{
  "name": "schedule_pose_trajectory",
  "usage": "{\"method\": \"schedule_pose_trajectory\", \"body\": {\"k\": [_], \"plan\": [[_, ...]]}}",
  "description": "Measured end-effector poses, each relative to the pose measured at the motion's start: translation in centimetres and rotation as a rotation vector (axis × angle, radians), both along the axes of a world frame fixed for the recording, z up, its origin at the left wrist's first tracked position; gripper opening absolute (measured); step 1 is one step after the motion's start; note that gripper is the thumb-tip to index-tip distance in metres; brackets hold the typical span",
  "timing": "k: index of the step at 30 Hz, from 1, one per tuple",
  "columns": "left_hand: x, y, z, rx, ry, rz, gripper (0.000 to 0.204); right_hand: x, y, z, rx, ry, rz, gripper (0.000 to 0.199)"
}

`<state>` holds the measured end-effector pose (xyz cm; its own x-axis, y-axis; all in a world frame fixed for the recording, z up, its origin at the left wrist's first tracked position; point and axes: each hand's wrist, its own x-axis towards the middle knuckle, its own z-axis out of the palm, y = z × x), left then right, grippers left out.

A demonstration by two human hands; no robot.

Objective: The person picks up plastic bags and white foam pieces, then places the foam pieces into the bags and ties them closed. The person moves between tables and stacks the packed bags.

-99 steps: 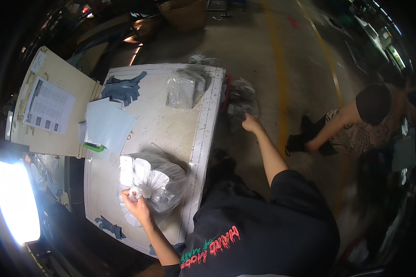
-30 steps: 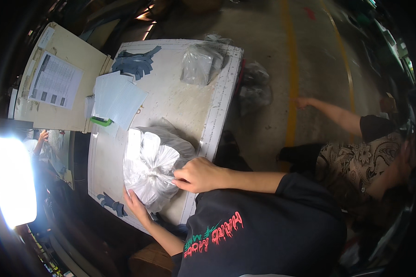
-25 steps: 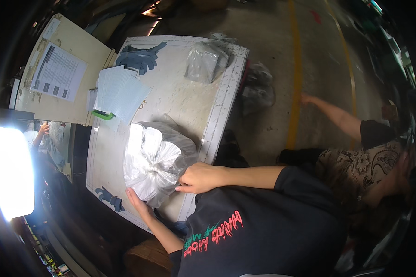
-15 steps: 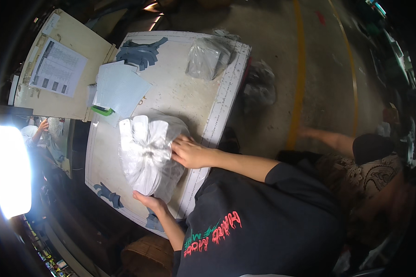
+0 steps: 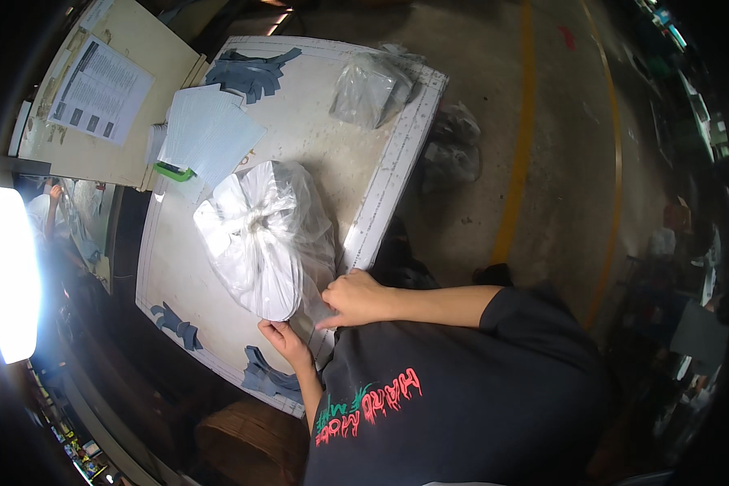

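On the table, right in front of me, rests a clear plastic bag (image 5: 314, 223) around a bundle of white pieces (image 5: 255, 220), gathered at its middle and fanned outward. At the edge of the bag nearest me, my right hand (image 5: 356, 298) is closed on a loose fold of the plastic, thumb and fingers pinched. My left hand (image 5: 287, 343) is at the bundle's lower end, fingertips closed at the bag's edge. Whatever lies under the bundle is hidden.
Dark grey cut pieces (image 5: 251, 74) lie at the table's far end, others (image 5: 267, 374) along its near left edge. Pale blue sheets (image 5: 211, 134) lie beside a green-handled tool (image 5: 174, 172). Another bagged stack (image 5: 368, 91) sits far right. A round basket (image 5: 247, 441) stands below the table.
My right hand has drawn back from the bundle's middle toward me and now pinches the bag's near edge. The plastic is spread further over the bundle. The person at right has left that spot.
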<state>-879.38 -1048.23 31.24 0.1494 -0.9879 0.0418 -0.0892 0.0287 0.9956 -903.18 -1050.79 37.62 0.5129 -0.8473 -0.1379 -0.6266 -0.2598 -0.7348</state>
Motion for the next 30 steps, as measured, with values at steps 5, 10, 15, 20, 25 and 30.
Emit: {"method": "schedule_pose_trajectory", "body": {"k": [5, 10, 15, 20, 25, 30], "plan": [[-1.2, 0.3, 0.8, 0.034, 0.217, 0.18, 0.03, 0.4, -1.5, -0.4, -0.159, -0.092, -0.135, 0.048], [-2.2, 0.4, 2.1, 0.127, 0.316, 0.303, 0.028, 0.5, -1.0, 0.2, -0.045, -0.304, -0.085, 0.026], [-3.3, 0.0, 1.8, 0.151, 0.389, 0.41, 0.03, 0.9, -0.6, -0.9, 0.007, -0.547, 0.001, 0.019], [-3.7, -1.8, 1.6, 0.161, 0.331, 0.41, 0.032, 1.6, -1.0, -1.1, 0.042, -0.629, -0.052, 0.018], [-5.5, -3.3, 7.0, 0.116, -0.133, 0.364, 0.031, -0.1, -2.7, 4.7, 0.178, -0.675, -0.16, 0.021], [-9.7, -5.2, 17.8, -0.024, 0.014, 0.138, 0.016, -4.3, -6.6, 12.8, -0.189, -0.957, -0.226, 0.023]]}}
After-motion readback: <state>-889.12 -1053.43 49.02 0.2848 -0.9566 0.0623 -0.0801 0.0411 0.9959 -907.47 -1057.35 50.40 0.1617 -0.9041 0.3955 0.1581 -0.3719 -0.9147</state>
